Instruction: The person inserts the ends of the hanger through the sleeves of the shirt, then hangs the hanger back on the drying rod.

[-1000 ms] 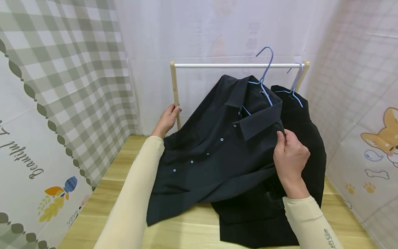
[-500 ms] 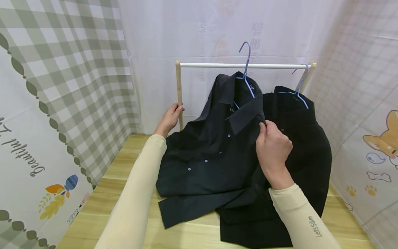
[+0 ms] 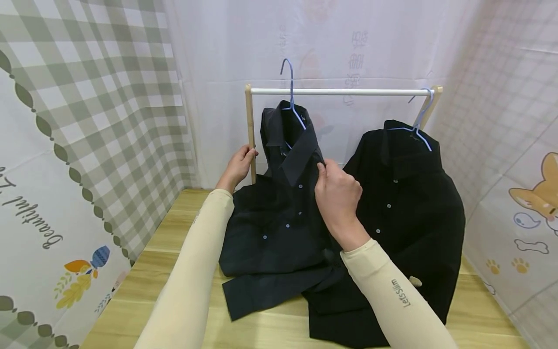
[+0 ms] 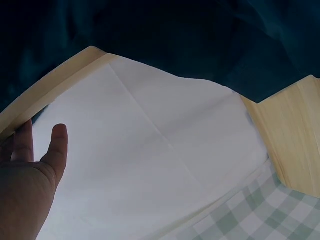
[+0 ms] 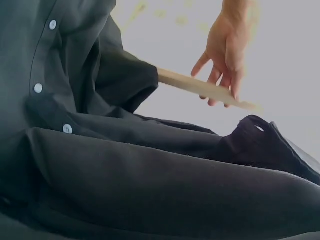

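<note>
A black button-up shirt (image 3: 279, 203) with a blue wire hanger (image 3: 292, 92) inside its collar is held up by my right hand (image 3: 337, 196). That hand grips the cloth by the shoulder, thumb toward me. The hanger's hook stands above the white rail of the clothes rack (image 3: 348, 92), overlapping it in the head view. The shirt's lower part lies on the table. My left hand (image 3: 237, 169) holds the rack's left wooden post, fingers bent behind it; in the left wrist view the thumb (image 4: 59, 140) stands off the post (image 4: 60, 80).
A second black shirt (image 3: 410, 203) hangs by its blue hanger (image 3: 423, 116) at the rail's right end, its lower part spread on the wooden table (image 3: 279, 320). A checked cloth (image 3: 122, 87) lines the left side, a white cloth (image 3: 218, 58) the back.
My right hand has carried the shirt and hanger leftward along the rail, away from the second shirt, now uncovering its buttons. The left hand stays at the post.
</note>
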Available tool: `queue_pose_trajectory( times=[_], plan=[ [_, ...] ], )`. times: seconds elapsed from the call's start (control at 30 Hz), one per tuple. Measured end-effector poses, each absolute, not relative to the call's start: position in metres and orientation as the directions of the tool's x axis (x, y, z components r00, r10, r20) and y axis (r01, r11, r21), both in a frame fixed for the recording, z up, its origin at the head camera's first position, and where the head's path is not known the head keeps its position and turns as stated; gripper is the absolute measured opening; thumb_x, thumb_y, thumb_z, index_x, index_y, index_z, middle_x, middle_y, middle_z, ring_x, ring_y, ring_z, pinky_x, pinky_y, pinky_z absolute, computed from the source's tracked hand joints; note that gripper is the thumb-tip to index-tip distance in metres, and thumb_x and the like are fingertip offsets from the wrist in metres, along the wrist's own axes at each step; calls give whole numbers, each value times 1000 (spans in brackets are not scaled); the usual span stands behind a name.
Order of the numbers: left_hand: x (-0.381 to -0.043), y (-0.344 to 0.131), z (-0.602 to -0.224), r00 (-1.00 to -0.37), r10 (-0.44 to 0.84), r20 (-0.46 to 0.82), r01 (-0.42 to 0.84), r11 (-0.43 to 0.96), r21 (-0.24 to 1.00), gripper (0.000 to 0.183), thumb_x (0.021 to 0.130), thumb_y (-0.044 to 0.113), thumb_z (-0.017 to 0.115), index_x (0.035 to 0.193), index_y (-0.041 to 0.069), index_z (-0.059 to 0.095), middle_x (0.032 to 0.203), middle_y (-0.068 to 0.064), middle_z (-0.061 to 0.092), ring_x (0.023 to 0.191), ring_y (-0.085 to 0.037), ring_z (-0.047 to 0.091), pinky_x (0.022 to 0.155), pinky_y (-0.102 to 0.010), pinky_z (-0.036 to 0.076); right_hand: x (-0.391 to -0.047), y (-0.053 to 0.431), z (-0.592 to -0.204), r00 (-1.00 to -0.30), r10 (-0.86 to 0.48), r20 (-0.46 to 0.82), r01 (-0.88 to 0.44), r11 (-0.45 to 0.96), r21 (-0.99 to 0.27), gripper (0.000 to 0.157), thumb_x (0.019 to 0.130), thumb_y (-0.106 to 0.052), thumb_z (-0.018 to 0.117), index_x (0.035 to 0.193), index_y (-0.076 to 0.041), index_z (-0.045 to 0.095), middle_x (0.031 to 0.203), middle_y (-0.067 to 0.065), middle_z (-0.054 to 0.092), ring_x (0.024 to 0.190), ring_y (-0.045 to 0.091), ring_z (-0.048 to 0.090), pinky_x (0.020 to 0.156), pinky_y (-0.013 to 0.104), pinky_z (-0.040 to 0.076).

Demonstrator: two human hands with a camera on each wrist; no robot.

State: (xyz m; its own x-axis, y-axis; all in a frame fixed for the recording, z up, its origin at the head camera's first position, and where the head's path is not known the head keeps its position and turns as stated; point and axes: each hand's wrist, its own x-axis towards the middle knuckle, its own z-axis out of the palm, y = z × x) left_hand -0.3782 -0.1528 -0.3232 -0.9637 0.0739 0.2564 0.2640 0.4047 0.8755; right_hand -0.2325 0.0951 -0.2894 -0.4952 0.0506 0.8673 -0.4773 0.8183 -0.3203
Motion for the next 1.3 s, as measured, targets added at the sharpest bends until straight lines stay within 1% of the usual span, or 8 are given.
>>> queue_pose_trajectory(
  times=[0.2, 0.33, 0.57, 0.73, 0.9, 1.07, 1.2, 1.3],
  plan=[
    [-377, -151, -323, -961, 84, 263, 274, 415, 868, 43, 109, 33, 37, 137, 1, 49, 139, -16, 52, 132, -30, 44, 111, -47, 33, -238, 79, -294, -510, 35, 859, -467, 828, -311, 21, 100, -13, 59, 91, 4, 67, 61, 14, 57, 44, 29, 53, 38, 38, 36],
    [-377, -149, -322, -958, 86, 273, 283, 428, 858, 42, 109, 34, 37, 133, 2, 49, 130, -16, 53, 121, -30, 47, 105, -47, 36, -242, 72, -300, -523, 26, 852, -463, 831, -309, 21, 100, -13, 60, 89, 4, 67, 59, 13, 56, 43, 28, 52, 38, 36, 36],
    [-377, -148, -321, -962, 87, 257, 269, 428, 863, 50, 109, 35, 36, 151, 9, 38, 150, -14, 42, 138, -29, 38, 113, -46, 31, -240, 56, -317, -645, -96, 758, -453, 848, -277, 20, 100, -16, 61, 90, 0, 68, 57, 10, 55, 42, 25, 51, 38, 37, 39],
    [-376, -148, -321, -960, 91, 265, 278, 418, 865, 47, 109, 36, 37, 147, 8, 43, 143, -15, 48, 131, -30, 44, 109, -47, 35, -233, 55, -320, -717, -144, 682, -469, 824, -319, 18, 99, -18, 62, 98, -1, 67, 62, 8, 56, 48, 24, 54, 42, 36, 40],
    [-375, -151, -322, -961, 84, 264, 274, 422, 864, 46, 109, 36, 37, 144, 7, 45, 141, -16, 49, 130, -31, 45, 108, -47, 36, -222, 61, -332, -765, -211, 608, -505, 783, -363, 36, 99, -25, 64, 124, 1, 61, 81, 13, 67, 59, 26, 62, 51, 38, 48],
    [-374, -153, -323, -962, 93, 258, 272, 434, 859, 50, 109, 35, 36, 149, 5, 40, 150, -17, 42, 140, -31, 37, 113, -46, 30, -206, 72, -360, -819, -242, 520, -493, 760, -423, 58, 95, -37, 68, 138, -1, 53, 112, 16, 69, 86, 30, 70, 71, 45, 56],
    [-374, -154, -324, -963, 89, 255, 268, 433, 861, 50, 109, 36, 36, 148, 5, 41, 150, -16, 42, 140, -31, 35, 113, -47, 30, -189, 83, -390, -888, -231, 397, -412, 784, -464, 81, 89, -52, 70, 149, -5, 42, 132, 14, 61, 112, 31, 63, 87, 47, 53],
    [-374, -154, -324, -966, 86, 243, 256, 432, 865, 50, 109, 38, 36, 148, 7, 42, 151, -15, 41, 141, -29, 35, 113, -47, 29, -176, 94, -412, -938, -206, 279, -321, 821, -472, 94, 85, -56, 72, 153, -4, 33, 141, 15, 53, 125, 32, 54, 96, 49, 49]
  ],
)
